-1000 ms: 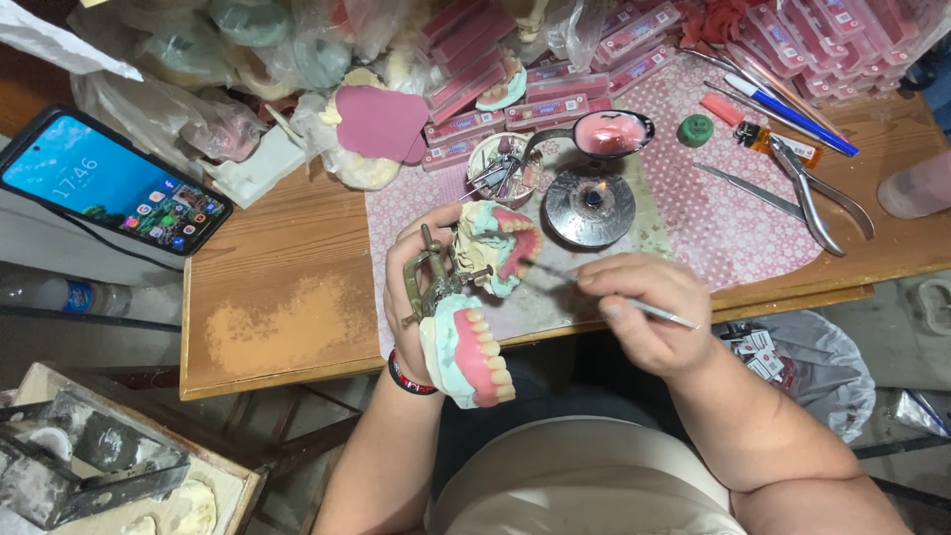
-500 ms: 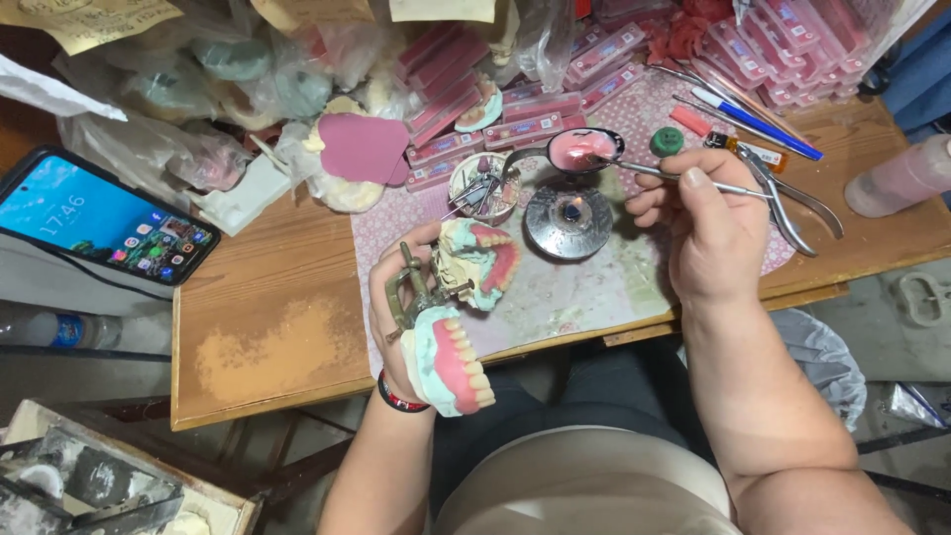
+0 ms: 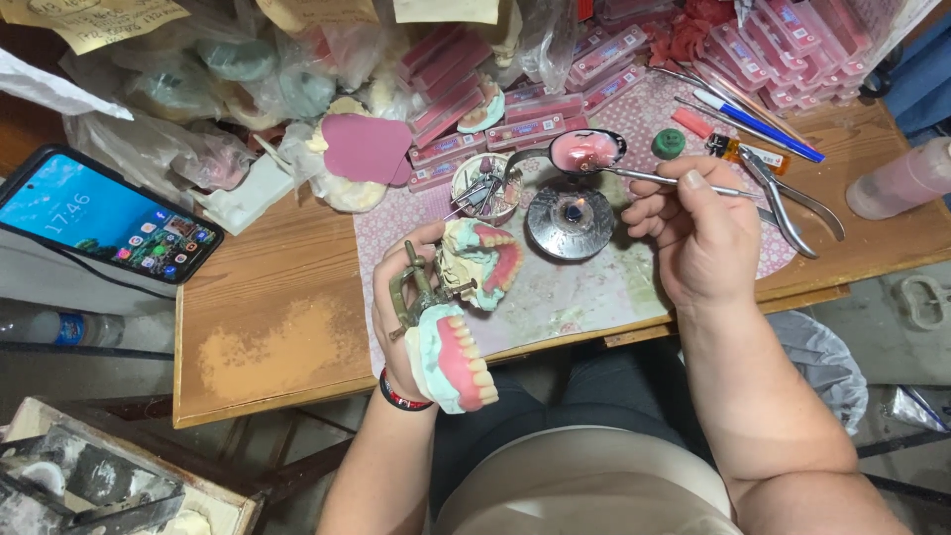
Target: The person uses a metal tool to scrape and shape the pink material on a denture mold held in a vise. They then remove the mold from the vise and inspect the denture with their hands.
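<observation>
Pink wax gums and pale teeth fill the hinged denture model [image 3: 458,317] gripped in the left hand [image 3: 408,315], whose fingers wrap the metal frame while the upper half tilts open above the lower. The right hand [image 3: 699,238] pinches a thin metal tool [image 3: 674,181] between thumb and fingers, its tip reaching left to a spoon [image 3: 584,151] holding pink wax. Just below that spoon, left of the right hand, sits a round metal burner [image 3: 571,220]. A small cup [image 3: 485,185] of instruments stands above the left hand. Pliers [image 3: 792,203] lie just right of the right hand on the patterned cloth [image 3: 594,287]. A lit phone [image 3: 104,216] rests well to the left.
</observation>
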